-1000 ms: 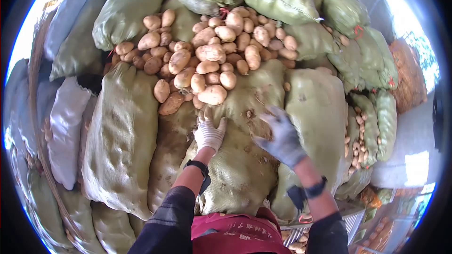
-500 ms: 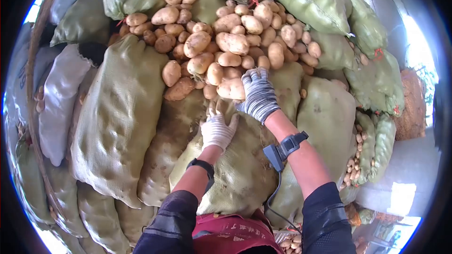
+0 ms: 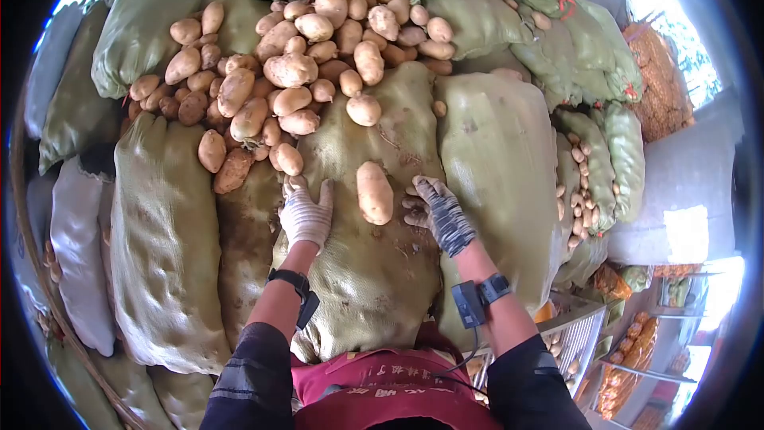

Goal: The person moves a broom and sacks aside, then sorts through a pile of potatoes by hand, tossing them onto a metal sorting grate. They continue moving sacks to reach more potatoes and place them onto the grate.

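Observation:
A long potato [image 3: 374, 193] lies alone on a filled green woven sack [image 3: 358, 287], between my two gloved hands. To its left is my left hand [image 3: 306, 215] in a pale striped glove, thumb apart and nothing held. Its fingertips come up just below a potato [image 3: 289, 159] at the lower edge of the heap [image 3: 290, 70]. My right hand [image 3: 440, 213], in a darker grey striped glove, hovers on the right of the long potato. Its fingers are loosely bent and apart, with no object between them.
Full green sacks surround the heap, including one on the left [image 3: 165, 255] and one on the right [image 3: 497, 191]. Smaller potatoes [image 3: 585, 191] sit among sacks farther right. A metal rack [image 3: 577, 334] with potatoes stands at lower right, near an orange net bag [image 3: 629, 366].
The long potato has come away from the heap onto the sack. My right hand has let go and drawn back to its right. The view has swung rightward.

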Available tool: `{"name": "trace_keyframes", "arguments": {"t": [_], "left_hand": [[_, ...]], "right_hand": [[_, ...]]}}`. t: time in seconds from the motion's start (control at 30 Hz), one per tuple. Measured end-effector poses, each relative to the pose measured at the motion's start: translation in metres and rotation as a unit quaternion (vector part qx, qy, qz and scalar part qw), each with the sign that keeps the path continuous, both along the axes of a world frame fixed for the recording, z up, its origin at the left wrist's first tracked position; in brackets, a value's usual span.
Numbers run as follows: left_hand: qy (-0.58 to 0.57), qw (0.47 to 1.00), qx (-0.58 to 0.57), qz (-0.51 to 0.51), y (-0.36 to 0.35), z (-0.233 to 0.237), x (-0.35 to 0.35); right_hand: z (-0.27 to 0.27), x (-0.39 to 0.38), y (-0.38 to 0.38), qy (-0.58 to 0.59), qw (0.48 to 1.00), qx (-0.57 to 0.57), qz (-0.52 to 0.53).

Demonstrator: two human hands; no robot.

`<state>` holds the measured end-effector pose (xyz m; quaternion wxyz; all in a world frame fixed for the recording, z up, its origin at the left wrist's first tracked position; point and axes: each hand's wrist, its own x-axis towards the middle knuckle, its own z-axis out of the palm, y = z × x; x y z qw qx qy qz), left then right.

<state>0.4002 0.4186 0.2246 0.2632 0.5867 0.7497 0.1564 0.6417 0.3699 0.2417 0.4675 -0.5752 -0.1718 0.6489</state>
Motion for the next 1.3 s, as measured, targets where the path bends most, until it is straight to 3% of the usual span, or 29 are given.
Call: {"name": "trace_keyframes", "arguments": {"t": [0.1, 0.2, 0.23, 0.27, 0.3, 0.37, 0.4, 0.43, 0.47, 0.5, 0.57, 0.63, 0.77, 0.83, 0.9, 0.93, 1.0, 1.1, 1.2, 1.3], "left_hand": [[0.007, 1.0, 0.013, -0.001, 0.0, -0.002, 0.0], [0.011, 1.0, 0.025, -0.003, 0.002, -0.003, -0.002], [0.009, 1.0, 0.024, -0.003, 0.002, -0.003, -0.001], [0.007, 1.0, 0.022, -0.003, 0.002, -0.004, -0.001], [0.009, 1.0, 0.02, -0.003, 0.002, -0.003, 0.0], [0.006, 1.0, 0.014, 0.003, 0.002, -0.001, 0.0], [0.007, 1.0, 0.013, 0.001, 0.001, -0.003, -0.002], [0.016, 1.0, 0.024, -0.003, 0.001, -0.006, -0.002], [0.024, 0.999, 0.038, -0.008, 0.003, -0.008, -0.003], [0.021, 0.999, 0.041, -0.016, 0.004, -0.009, -0.004], [0.027, 0.997, 0.071, -0.001, 0.001, -0.013, -0.002], [0.029, 0.998, 0.055, 0.007, 0.001, -0.005, 0.001], [0.018, 0.995, 0.098, -0.02, 0.004, -0.018, -0.005], [0.025, 0.998, 0.051, -0.01, 0.005, -0.012, -0.004], [0.037, 0.995, 0.077, -0.043, 0.014, -0.031, -0.015], [0.028, 0.994, 0.086, -0.055, 0.013, -0.028, -0.015], [0.051, 0.996, 0.064, -0.029, 0.009, -0.016, -0.006], [0.039, 0.996, 0.061, -0.051, 0.016, -0.022, -0.012], [0.028, 0.995, 0.076, -0.065, 0.024, -0.035, -0.021], [0.067, 0.995, 0.042, -0.067, 0.048, -0.057, -0.038]], "right_hand": [[0.002, -0.025, -0.001, -0.048, 0.998, 0.026, -0.03], [-0.006, -0.058, 0.007, -0.182, 0.972, 0.131, 0.075], [0.001, -0.072, 0.007, -0.431, 0.879, 0.174, 0.109], [0.014, -0.08, 0.008, -0.648, 0.721, 0.204, 0.136], [0.021, -0.081, 0.013, -0.647, 0.722, 0.204, 0.137], [0.032, -0.081, 0.037, -0.582, 0.78, 0.11, 0.202], [0.017, -0.068, 0.046, -0.51, 0.825, 0.192, 0.152], [0.005, -0.052, 0.043, -0.511, 0.826, 0.188, 0.146], [0.016, -0.039, 0.042, -0.27, 0.948, 0.132, 0.107], [0.024, -0.029, 0.041, -0.008, 0.996, 0.07, 0.059], [0.024, -0.01, 0.016, 0.174, 0.984, 0.03, 0.028], [0.029, 0.001, -0.013, 0.374, 0.926, 0.052, -0.009], [0.05, 0.016, -0.08, 0.421, 0.896, 0.133, -0.037], [0.052, 0.03, -0.124, 0.371, 0.907, 0.181, -0.086], [0.063, 0.053, -0.179, 0.311, 0.909, 0.27, -0.064], [0.051, 0.075, -0.212, 0.375, 0.86, 0.344, -0.035], [0.036, 0.109, -0.305, 0.339, 0.866, 0.302, -0.207], [0.016, 0.142, -0.44, 0.277, 0.831, 0.242, -0.417], [-0.009, 0.135, -0.507, 0.137, 0.818, 0.078, -0.553], [-0.07, 0.114, -0.548, 0.152, 0.811, 0.061, -0.562]]}}
